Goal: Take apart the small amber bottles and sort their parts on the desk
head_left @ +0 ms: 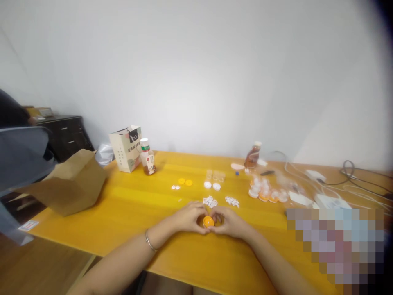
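Between my two hands, just above the yellow table [172, 239], is a small round orange part [208, 222]. My left hand [193, 217] grips its left side, fingers curled over the top and thumb beneath. My right hand [229, 221] closes on it from the right, its fingers bent inward. Just beyond my hands lie a pile of white lattice-like pieces [210, 201] and a second such row [232, 201]. Further back are two white discs [208, 185], several clear pieces [215, 176], two yellow discs [185, 182] and two small white parts [175, 187].
Back left stand a paper gift bag [124, 149] and a drink bottle [147, 157]; a brown paper bag [72, 182] sits at the left edge. Several orange-and-clear round items [266, 190], a brown bottle [252, 155] and cables [350, 174] lie right. A blurred-out area covers the lower right.
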The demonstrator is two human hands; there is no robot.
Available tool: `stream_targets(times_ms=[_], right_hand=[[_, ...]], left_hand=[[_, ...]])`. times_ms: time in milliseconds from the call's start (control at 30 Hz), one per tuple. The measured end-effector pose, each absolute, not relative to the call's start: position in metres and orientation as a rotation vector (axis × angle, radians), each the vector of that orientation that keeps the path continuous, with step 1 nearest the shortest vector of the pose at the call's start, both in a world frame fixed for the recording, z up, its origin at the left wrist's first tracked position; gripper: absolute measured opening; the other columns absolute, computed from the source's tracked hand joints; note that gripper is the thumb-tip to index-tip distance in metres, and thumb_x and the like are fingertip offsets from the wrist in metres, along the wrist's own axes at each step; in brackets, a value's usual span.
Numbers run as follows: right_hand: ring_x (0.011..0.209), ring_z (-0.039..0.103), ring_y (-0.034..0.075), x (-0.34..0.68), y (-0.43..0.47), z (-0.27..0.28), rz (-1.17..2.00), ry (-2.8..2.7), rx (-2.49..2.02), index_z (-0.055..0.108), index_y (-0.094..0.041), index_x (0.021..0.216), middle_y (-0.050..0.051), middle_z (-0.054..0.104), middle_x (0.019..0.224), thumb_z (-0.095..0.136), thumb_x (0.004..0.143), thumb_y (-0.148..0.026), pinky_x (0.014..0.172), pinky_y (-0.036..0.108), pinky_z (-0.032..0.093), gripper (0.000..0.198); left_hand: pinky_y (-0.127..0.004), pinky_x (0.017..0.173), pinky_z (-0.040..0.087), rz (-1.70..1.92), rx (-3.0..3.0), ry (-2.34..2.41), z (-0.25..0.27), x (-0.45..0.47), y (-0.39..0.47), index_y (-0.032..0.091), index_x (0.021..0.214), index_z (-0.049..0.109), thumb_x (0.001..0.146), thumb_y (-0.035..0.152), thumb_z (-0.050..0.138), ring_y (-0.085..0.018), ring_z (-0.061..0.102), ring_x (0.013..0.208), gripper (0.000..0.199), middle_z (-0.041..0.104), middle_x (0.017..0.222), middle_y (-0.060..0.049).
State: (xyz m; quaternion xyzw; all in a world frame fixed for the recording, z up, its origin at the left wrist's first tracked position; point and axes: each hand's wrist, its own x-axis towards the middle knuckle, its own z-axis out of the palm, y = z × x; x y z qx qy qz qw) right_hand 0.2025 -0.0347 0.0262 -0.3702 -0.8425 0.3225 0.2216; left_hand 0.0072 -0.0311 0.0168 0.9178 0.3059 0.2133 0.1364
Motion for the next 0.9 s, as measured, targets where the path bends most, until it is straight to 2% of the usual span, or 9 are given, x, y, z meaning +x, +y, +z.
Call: stream_targets(times_ms=[133, 333, 567, 900], right_hand=[[0.055, 0.044, 0.010, 0.207, -0.032, 0.030, 0.875, -2.222, -1.042, 0.056, -0.018, 0.071, -0.004, 0.050, 0.059, 0.060, 0.064, -0.028, 0.051, 0.020, 0.036, 0.013], [0.055, 0.049, 0.012, 0.229, -0.004, 0.036, 0.517, -1.841, -1.421, 0.058, -0.016, 0.079, 0.000, 0.057, 0.062, 0.055, 0.067, -0.038, 0.052, 0.021, 0.039, 0.026], [0.056, 0.053, 0.015, 0.244, 0.047, 0.034, 0.194, -1.902, -1.858, 0.059, -0.015, 0.068, 0.003, 0.059, 0.059, 0.055, 0.066, -0.031, 0.048, 0.021, 0.029, 0.016], [0.062, 0.056, 0.018, 0.239, 0.063, 0.029, 0.159, -1.979, -1.914, 0.062, -0.015, 0.069, 0.003, 0.059, 0.058, 0.054, 0.068, -0.039, 0.051, 0.021, 0.030, 0.025]], left_hand=[[-0.027, 0.077, 0.037, 0.618, 2.659, 0.900, 0.016, 0.007, -0.031, 0.017, 0.081, 0.059, 0.063, 0.036, 0.065, -0.018, 0.052, 0.082, 0.027, 0.057, 0.083, -0.003], [-0.029, 0.083, 0.034, 0.578, 2.616, 0.882, 0.019, 0.005, -0.031, 0.020, 0.091, 0.059, 0.065, 0.037, 0.066, -0.019, 0.051, 0.090, 0.032, 0.058, 0.093, -0.003], [-0.028, 0.086, 0.033, 0.569, 2.652, 0.849, 0.019, 0.003, -0.033, 0.021, 0.095, 0.059, 0.069, 0.036, 0.062, -0.018, 0.051, 0.093, 0.030, 0.057, 0.098, -0.003], [-0.028, 0.087, 0.032, 0.550, 2.668, 0.830, 0.018, 0.002, -0.032, 0.022, 0.097, 0.059, 0.070, 0.037, 0.062, -0.018, 0.052, 0.094, 0.031, 0.058, 0.100, -0.003]])
